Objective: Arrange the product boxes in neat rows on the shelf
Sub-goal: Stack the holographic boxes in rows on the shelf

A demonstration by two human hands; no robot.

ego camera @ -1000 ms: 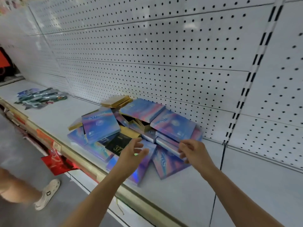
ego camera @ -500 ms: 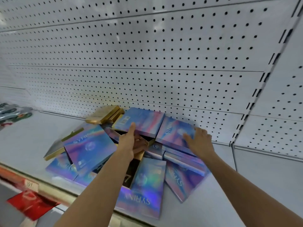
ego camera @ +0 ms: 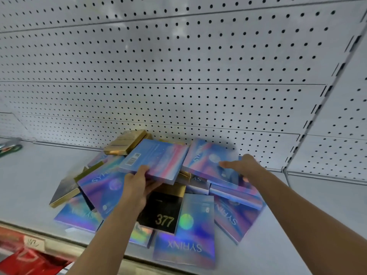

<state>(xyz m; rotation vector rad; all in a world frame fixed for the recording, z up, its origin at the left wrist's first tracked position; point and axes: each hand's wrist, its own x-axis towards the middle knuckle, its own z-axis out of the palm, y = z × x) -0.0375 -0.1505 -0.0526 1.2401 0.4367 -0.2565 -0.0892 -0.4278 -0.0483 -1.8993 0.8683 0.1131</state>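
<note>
A jumbled pile of flat product boxes lies on the white shelf [ego camera: 39, 175]. Most are iridescent blue-pink boxes marked SYRINX. My left hand [ego camera: 139, 185] grips the near edge of a barcode-side box [ego camera: 158, 157] at the pile's top, thumb above, fingers beneath. My right hand [ego camera: 242, 165] rests flat, fingers straight, on another top box [ego camera: 204, 157] to the right. A black box marked 377 [ego camera: 162, 213] lies below my left hand. A gold box [ego camera: 125, 141] sits at the back, another gold-edged one [ego camera: 63, 191] at the left. A front box [ego camera: 186, 235] overhangs the shelf edge.
White pegboard [ego camera: 178, 76] backs the shelf, with a slotted upright [ego camera: 309, 124] at the right. Bare shelf surface extends right of the pile [ego camera: 297, 205]. A green-edged packet [ego camera: 10, 149] lies far left. A price strip with a tag [ego camera: 33, 245] runs along the front edge.
My view has closed in on the pile. My left hand has taken hold of the barcode-side box's edge. My right hand has slid right onto the top right box.
</note>
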